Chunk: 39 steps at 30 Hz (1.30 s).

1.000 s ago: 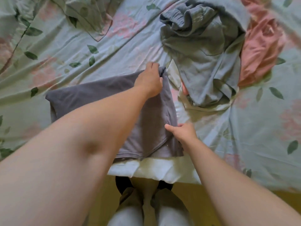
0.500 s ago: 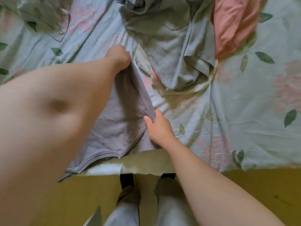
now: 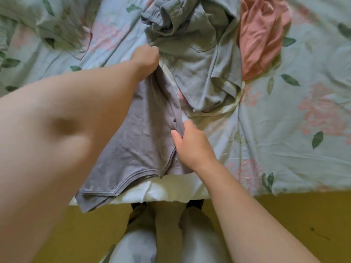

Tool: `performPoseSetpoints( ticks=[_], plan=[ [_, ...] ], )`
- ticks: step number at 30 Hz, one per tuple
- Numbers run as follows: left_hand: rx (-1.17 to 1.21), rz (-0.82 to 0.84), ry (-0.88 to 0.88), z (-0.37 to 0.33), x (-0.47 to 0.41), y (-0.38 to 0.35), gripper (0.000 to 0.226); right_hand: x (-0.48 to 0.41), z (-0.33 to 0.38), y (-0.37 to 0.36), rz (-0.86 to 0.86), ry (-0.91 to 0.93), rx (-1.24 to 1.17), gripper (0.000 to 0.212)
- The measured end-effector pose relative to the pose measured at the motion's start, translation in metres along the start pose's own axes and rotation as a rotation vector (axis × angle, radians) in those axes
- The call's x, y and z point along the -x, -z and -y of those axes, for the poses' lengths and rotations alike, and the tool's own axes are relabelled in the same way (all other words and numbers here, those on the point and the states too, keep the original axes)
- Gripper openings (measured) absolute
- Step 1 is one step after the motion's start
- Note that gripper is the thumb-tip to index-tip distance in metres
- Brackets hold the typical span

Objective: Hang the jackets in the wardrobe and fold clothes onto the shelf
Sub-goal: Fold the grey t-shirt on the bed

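From my remote seat I read the bed from left to right. At far left, a bunched floral quilt [image 3: 57, 29] lies on the pale-green, flower-printed bedsheet [image 3: 284, 130].

The left hand [image 3: 146, 57] reaches to the far end of the mauve-grey jersey garment [image 3: 140, 141]. Its knuckles are curled over the far edge of the cloth in a closed grip, and the fingertips are hidden. The garment lies partly folded at the near edge of the bed, with its stitched hem hanging just over the white mattress edge [image 3: 167, 190].

The right hand [image 3: 191, 147] pinches the garment's right edge about midway along, thumb on top and fingers tucked under. Just beside it, farther and to the right, sits a crumpled heap of grey-green clothes [image 3: 199, 54]. Right of that lies a salmon-pink cloth [image 3: 262, 35]. Neither wardrobe nor shelf is in view.

I judge the garment light, limp and slightly stretchy. It has no stiffness of its own, so it should sag between the two grips, and the layers may slide over each other. The firmest places to hold look like the seamed edges and the hem, one hand at each end of a fold line. The overhanging near hem could pull the cloth off the bed if both hands let go.
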<state>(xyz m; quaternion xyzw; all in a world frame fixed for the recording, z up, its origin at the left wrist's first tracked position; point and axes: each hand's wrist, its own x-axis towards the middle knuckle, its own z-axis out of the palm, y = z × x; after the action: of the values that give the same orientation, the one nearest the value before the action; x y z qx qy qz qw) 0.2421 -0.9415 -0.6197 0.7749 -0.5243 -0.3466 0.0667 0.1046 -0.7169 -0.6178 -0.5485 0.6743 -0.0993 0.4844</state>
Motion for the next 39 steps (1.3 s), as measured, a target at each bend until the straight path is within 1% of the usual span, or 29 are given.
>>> performPoseSetpoints(
  ticks=[1, 2, 4, 5, 9, 12, 14, 17, 21, 23, 25, 27, 29, 30, 33, 34, 39],
  plan=[
    [0.036, 0.008, -0.015, 0.007, 0.003, 0.007, 0.044, 0.007, 0.010, -0.005, 0.002, 0.039, 0.023, 0.028],
    [0.098, -0.008, -0.006, 0.015, 0.005, 0.014, 0.041, 0.014, 0.020, -0.011, 0.005, 0.080, 0.039, 0.028],
    [0.200, 0.008, 0.034, 0.032, 0.011, 0.031, 0.020, 0.027, 0.041, -0.026, 0.015, 0.145, 0.085, 0.028],
    [0.265, 0.026, 0.055, 0.042, 0.015, 0.042, 0.018, 0.033, 0.052, -0.037, 0.017, 0.175, 0.115, 0.028],
    [0.357, 0.053, 0.164, 0.097, 0.022, 0.090, 0.024, 0.048, 0.100, -0.089, 0.029, 0.282, 0.192, 0.027],
    [0.411, 0.065, 0.293, 0.147, 0.026, 0.126, 0.023, 0.052, 0.132, -0.140, 0.065, 0.314, 0.266, 0.025],
    [0.531, 0.087, 0.366, 0.181, 0.031, 0.144, 0.021, 0.052, 0.147, -0.177, 0.087, 0.318, 0.332, 0.022],
    [0.722, 0.144, 0.402, 0.231, 0.037, 0.158, 0.032, 0.047, 0.165, -0.228, 0.152, 0.334, 0.465, 0.019],
    [0.835, 0.088, 0.518, 0.299, 0.042, 0.163, 0.016, 0.041, 0.176, -0.280, 0.223, 0.292, 0.580, 0.014],
    [0.902, 0.021, 0.510, 0.335, 0.038, 0.159, 0.016, 0.039, 0.177, -0.303, 0.257, 0.252, 0.619, 0.015],
    [0.951, -0.062, 0.495, 0.366, 0.033, 0.155, 0.024, 0.037, 0.176, -0.321, 0.291, 0.228, 0.654, 0.015],
    [0.987, -0.108, 0.508, 0.389, 0.030, 0.150, 0.031, 0.035, 0.175, -0.335, 0.312, 0.214, 0.689, 0.014],
    [0.998, -0.119, 0.525, 0.408, 0.025, 0.144, 0.038, 0.034, 0.172, -0.347, 0.319, 0.189, 0.716, 0.015],
    [1.008, -0.120, 0.533, 0.414, 0.024, 0.141, 0.038, 0.034, 0.171, -0.352, 0.320, 0.172, 0.725, 0.017],
    [1.034, -0.115, 0.532, 0.423, 0.025, 0.139, 0.019, 0.037, 0.169, -0.364, 0.310, 0.137, 0.738, 0.018],
    [1.027, -0.122, 0.535, 0.426, 0.027, 0.139, 0.017, 0.039, 0.169, -0.368, 0.306, 0.126, 0.748, 0.017],
    [0.883, -0.249, 0.536, 0.446, 0.026, 0.136, 0.017, 0.044, 0.170, -0.380, 0.335, 0.091, 0.762, 0.017]
  ],
)
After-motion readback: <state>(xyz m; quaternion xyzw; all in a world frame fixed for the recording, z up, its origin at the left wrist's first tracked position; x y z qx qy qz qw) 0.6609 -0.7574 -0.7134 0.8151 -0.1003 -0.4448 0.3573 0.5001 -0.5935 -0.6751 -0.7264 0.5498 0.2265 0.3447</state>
